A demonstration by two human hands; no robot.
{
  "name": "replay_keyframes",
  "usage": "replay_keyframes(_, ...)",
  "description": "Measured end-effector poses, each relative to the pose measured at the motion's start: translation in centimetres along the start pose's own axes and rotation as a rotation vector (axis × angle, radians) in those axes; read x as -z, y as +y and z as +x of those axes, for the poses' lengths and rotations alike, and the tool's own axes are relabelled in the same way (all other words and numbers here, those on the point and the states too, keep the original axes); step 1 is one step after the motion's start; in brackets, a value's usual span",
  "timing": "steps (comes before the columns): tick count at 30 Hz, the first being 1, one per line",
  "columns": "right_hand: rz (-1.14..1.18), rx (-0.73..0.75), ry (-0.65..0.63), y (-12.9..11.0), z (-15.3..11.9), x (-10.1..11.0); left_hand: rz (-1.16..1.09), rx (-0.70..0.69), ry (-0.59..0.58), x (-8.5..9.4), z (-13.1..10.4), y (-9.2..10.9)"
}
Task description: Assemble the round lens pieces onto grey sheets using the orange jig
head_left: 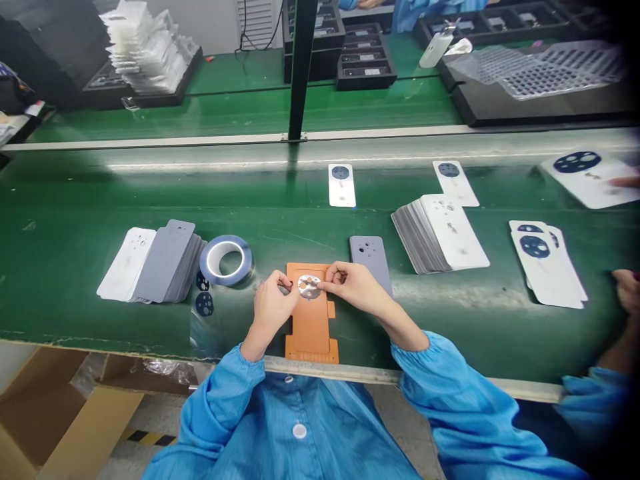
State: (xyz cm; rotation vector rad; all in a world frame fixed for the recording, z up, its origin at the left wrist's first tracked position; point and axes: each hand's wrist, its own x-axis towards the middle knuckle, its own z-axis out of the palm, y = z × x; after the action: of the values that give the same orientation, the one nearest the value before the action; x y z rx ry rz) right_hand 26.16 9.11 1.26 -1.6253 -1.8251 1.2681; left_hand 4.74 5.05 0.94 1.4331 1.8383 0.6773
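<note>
An orange jig (311, 327) lies before me near the table's front edge. Over its upper part is a shiny round sticker (303, 291) with several holes. My right hand (356, 285) pinches the right edge of this sticker between thumb and forefinger. At the jig's left side, my left hand (273, 305) is closed in a pinch; a small dark shiny bit shows by its fingertips, too small to name. Behind my right wrist lies a grey phone back panel (371, 257) with camera holes. Blue tape (226, 260) in a roll sits left of the jig, beside dark round stickers (204, 303) on clear film.
Fanned stacks of panels lie left (165, 267) and right (445, 237). White panels with dark round stickers (341, 190) are spread farther back and right (550, 270). A co-worker's hand (627, 290) shows at the right edge. A black post (300, 73) rises behind; an open cardboard box (90, 433) stands below left.
</note>
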Motion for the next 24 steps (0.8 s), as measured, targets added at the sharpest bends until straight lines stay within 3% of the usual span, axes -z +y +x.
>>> replay_keyframes(8, 0.184, 0.000, -0.039, 1.1, 0.1, 0.6, 0.017, 0.004, -0.003, -0.1, 0.0, 0.0)
replay_keyframes(17, 0.012, 0.028, 0.034, -0.1, -0.1, 0.2, 0.022, 0.010, -0.014, 0.1, -0.1, 0.3)
replay_keyframes(24, -0.037, 0.090, -0.015, -0.5, -0.2, 0.5, 0.004, 0.011, -0.030, 0.3, 0.0, 0.4)
